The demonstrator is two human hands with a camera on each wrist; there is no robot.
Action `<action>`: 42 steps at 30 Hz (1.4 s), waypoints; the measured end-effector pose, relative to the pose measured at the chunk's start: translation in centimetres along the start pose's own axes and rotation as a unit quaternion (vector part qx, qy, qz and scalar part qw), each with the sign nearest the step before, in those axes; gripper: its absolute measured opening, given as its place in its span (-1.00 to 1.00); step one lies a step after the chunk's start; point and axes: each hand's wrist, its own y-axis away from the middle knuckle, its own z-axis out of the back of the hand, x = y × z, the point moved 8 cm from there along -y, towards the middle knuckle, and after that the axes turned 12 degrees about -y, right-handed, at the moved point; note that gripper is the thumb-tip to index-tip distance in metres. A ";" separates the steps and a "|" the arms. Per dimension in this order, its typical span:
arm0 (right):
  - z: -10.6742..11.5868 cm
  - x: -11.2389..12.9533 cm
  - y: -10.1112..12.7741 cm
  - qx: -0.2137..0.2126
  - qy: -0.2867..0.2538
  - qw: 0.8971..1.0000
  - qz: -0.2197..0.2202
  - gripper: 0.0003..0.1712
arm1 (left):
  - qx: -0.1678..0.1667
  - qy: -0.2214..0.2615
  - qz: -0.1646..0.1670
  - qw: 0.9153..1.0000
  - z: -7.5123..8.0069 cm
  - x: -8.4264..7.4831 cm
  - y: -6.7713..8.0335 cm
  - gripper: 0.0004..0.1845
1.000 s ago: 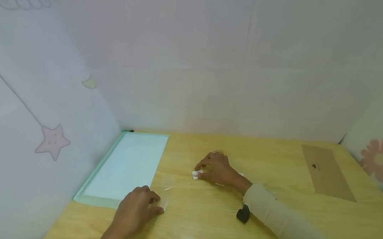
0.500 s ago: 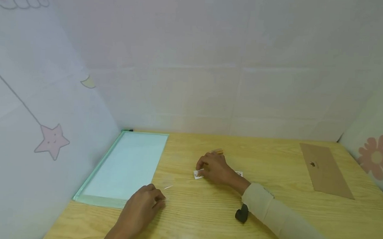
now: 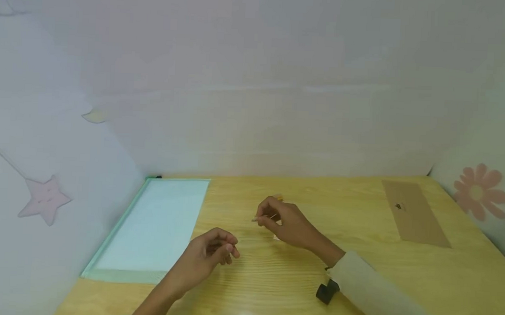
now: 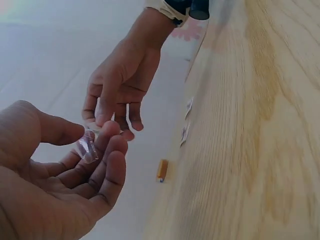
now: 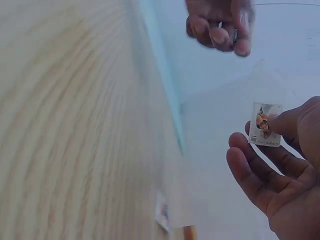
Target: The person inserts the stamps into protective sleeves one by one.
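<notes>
My right hand [image 3: 289, 225] pinches a small postage stamp [image 5: 261, 120] between thumb and fingers, raised over the wooden table [image 3: 255, 280]. In the right wrist view its face shows an orange-and-dark picture inside a pale border. Lower and to the left, my left hand [image 3: 203, 258] holds a small clear plastic sleeve [image 4: 87, 147] between thumb and fingers, palm turned up. The two hands are close together but apart in the head view. Two more small stamps [image 4: 184, 134] lie on the table, mostly hidden behind my right hand in the head view.
A white pouch with a green border [image 3: 156, 219] lies at the left. A brown envelope [image 3: 417, 216] lies at the far right. A small orange-brown block [image 4: 162, 170] sits beyond my right hand. Patterned fabric walls [image 3: 254, 106] enclose the table's back and sides.
My right hand has lifted the stamp off the table. My left hand has risen and moved right, turning its palm up with the clear sleeve. The head view has shifted slightly.
</notes>
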 end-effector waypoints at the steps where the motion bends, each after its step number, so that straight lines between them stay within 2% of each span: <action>1: 0.2 0.7 0.2 -0.009 -0.010 1.000 0.008 -0.91 | 0.013 0.032 -0.004 0.999 -0.2 -0.3 -0.2 -0.73; 3: 0.5 2.2 0.7 -0.024 -0.027 0.999 0.021 -0.89 | 0.033 0.085 -0.018 0.996 -0.7 -0.9 -0.7 -0.70; 7: 1.0 4.7 1.3 -0.053 -0.034 0.997 0.044 -0.80 | 0.035 0.119 -0.052 0.991 -1.3 -2.0 -1.7 -0.73; 10: 1.2 6.1 1.4 -0.066 -0.024 0.996 0.060 -0.73 | 0.009 0.113 -0.054 0.992 -1.5 -2.2 -1.9 -0.69; 14: 1.6 7.2 1.8 -0.080 -0.019 0.995 0.058 -0.70 | -0.018 0.096 -0.040 0.994 -1.9 -2.1 -1.8 -0.57; 19: 2.3 7.8 2.4 -0.097 -0.017 0.994 0.041 -0.72 | -0.036 0.068 -0.052 0.996 -2.3 -2.7 -1.8 -0.70; 23: 2.7 8.1 2.8 -0.105 -0.022 0.994 0.031 -0.73 | -0.042 0.069 -0.070 0.994 -2.4 -3.4 -1.9 -0.77; 31: 2.4 8.7 3.2 -0.099 -0.016 0.994 0.033 -0.74 | -0.045 0.083 -0.076 0.993 -2.6 -3.8 -2.0 -0.79; 36: 2.4 9.4 3.4 -0.103 -0.014 0.993 0.046 -0.77 | -0.045 0.113 -0.070 0.990 -2.8 -4.0 -1.8 -0.76; 42: 2.4 10.1 3.4 -0.114 -0.010 0.991 0.066 -0.80 | -0.050 0.116 -0.075 0.989 -2.7 -4.0 -1.7 -0.76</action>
